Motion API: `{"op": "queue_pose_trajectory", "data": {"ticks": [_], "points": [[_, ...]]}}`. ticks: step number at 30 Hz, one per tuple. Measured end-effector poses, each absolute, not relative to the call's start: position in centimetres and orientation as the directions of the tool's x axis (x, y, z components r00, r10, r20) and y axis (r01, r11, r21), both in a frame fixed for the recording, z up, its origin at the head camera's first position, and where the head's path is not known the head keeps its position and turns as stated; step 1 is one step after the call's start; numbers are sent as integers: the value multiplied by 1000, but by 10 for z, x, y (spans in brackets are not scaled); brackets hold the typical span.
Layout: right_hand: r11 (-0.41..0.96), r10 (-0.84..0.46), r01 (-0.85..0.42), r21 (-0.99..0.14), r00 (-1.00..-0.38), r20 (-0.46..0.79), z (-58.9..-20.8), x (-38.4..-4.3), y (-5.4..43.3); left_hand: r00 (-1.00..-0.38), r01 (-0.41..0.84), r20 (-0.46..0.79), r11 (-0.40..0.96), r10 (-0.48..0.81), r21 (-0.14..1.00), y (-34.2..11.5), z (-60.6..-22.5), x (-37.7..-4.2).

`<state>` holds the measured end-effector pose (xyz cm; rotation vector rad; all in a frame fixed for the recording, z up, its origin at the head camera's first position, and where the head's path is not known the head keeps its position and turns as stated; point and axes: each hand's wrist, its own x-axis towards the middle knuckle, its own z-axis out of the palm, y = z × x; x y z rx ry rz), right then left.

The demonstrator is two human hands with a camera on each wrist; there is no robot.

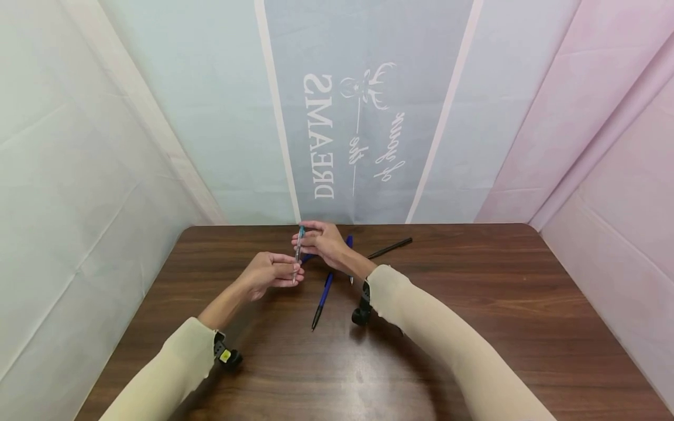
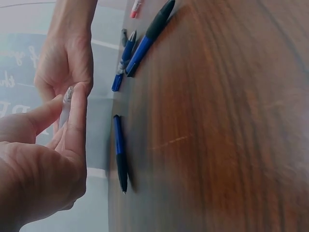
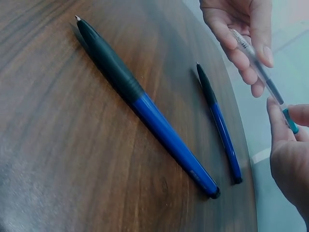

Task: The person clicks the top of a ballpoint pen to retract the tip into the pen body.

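Note:
A slim clear pen (image 1: 298,248) with a teal end is raised over the far part of the table, held between both hands. My left hand (image 1: 271,272) pinches its clear lower end between thumb and fingers. At the teal end (image 3: 290,121), the thumb and fingers of my right hand (image 1: 329,242) grip it. Seen from the right wrist, the pen (image 3: 265,77) slants between the two hands, its dark ink tube showing. Below the hands lies a blue pen with a black grip (image 1: 322,301).
Behind the right hand, another blue pen (image 1: 349,240) is partly hidden. A black pen (image 1: 391,248) lies to its right. The left wrist view also shows a red-and-white pen (image 2: 136,8). A printed cloth (image 1: 363,175) hangs at the far edge of the brown table (image 1: 500,316).

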<state>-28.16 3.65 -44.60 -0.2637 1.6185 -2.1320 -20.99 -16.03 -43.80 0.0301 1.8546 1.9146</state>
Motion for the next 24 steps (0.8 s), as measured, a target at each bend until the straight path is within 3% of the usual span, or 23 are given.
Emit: {"op": "queue_pose_trajectory", "data": {"ticks": [24], "points": [[-138, -495, 189, -972, -863, -98, -448, -260, 9, -877, -325, -338, 96, 342, 941, -195, -441, -183]]}}
